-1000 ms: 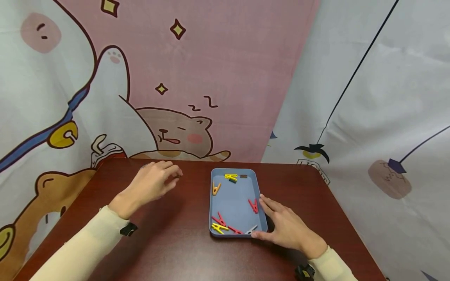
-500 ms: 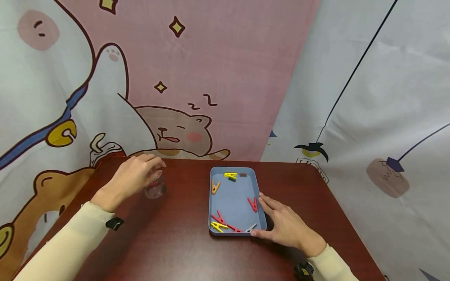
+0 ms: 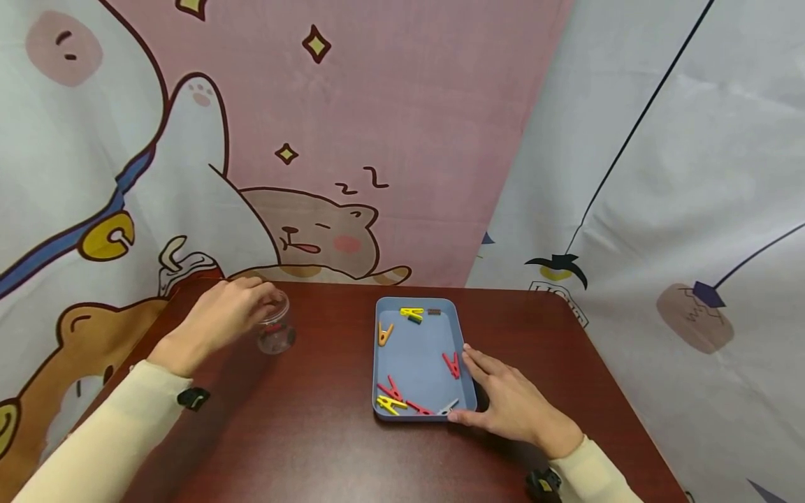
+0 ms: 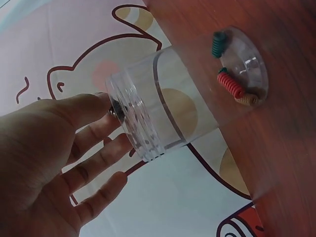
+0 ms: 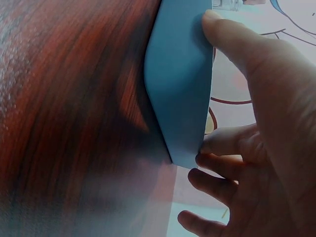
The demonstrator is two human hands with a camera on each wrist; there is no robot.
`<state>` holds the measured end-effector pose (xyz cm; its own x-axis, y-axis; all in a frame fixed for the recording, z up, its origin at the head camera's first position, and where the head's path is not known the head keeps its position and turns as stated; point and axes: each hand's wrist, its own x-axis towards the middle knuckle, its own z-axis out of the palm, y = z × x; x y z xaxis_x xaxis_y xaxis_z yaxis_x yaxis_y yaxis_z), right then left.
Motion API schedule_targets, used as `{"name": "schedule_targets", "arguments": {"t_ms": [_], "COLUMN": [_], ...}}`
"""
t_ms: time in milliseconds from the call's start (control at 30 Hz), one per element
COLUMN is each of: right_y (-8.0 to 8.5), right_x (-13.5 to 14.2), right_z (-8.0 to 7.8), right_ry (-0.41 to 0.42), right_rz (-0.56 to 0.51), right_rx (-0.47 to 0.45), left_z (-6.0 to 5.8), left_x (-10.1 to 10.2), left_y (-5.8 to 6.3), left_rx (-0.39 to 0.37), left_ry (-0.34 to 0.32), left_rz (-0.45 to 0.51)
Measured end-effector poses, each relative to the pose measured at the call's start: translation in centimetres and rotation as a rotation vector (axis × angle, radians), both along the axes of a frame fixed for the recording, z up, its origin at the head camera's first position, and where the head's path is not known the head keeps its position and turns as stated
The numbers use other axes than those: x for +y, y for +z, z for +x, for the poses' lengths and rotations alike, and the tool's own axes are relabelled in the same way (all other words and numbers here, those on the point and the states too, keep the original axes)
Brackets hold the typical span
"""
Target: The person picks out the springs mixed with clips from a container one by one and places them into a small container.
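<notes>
My left hand (image 3: 220, 318) is at the mouth of a clear jar (image 3: 277, 338) at the left of the table. Between thumb and index finger it pinches a small dark coil spring (image 4: 117, 109), partly hidden by the fingertips. On the jar's bottom lie a green spring (image 4: 218, 45), a red spring (image 4: 230, 86) and a brown spring (image 4: 248, 99). My right hand (image 3: 518, 405) rests against the near right corner of a blue-grey tray (image 3: 415, 356), thumb on the near rim and extended fingers along the right side.
Inside the tray are several small clips: yellow (image 3: 391, 404), orange (image 3: 385, 335), red (image 3: 451, 365) and a pale grey one (image 3: 448, 407). A dark green spring (image 3: 414, 318) and a brown spring (image 3: 434, 311) lie near its far end. A printed curtain (image 3: 440, 140) hangs behind the table.
My left hand has moved left and slightly back to the jar's mouth, so the jar, hidden behind it at first, now shows. The right hand stays at the tray.
</notes>
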<state>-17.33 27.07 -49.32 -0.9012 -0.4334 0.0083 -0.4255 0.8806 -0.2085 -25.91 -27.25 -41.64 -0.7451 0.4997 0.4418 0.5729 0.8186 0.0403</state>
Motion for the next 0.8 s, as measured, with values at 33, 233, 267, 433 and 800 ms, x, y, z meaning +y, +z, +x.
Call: {"name": "schedule_targets", "arguments": {"t_ms": [33,233,267,433,800], "right_y": [0.0,-0.03,-0.02,0.01,0.08], "right_x": [0.0,0.03,0.01,-0.05,-0.04], "right_z": [0.01,0.03,0.03,0.06,0.04], "right_ry": [0.0,-0.001,-0.002,-0.004,-0.008], "right_rz": [0.001,0.002,0.001,0.001,0.001], "right_rx": [0.001,0.005,0.004,-0.003,-0.006], "left_z": [-0.02,-0.08,-0.06,0.0,0.05], "left_x": [-0.09,-0.46,-0.5,-0.55,-0.37], "left_y": [-0.01,-0.16,-0.16,-0.12,0.24], "left_rx": [-0.004,-0.045,-0.052,-0.071,-0.094], "left_ry": [0.001,0.009,0.01,0.014,0.019], "left_rz": [-0.007,-0.038,-0.039,-0.041,-0.044]}}
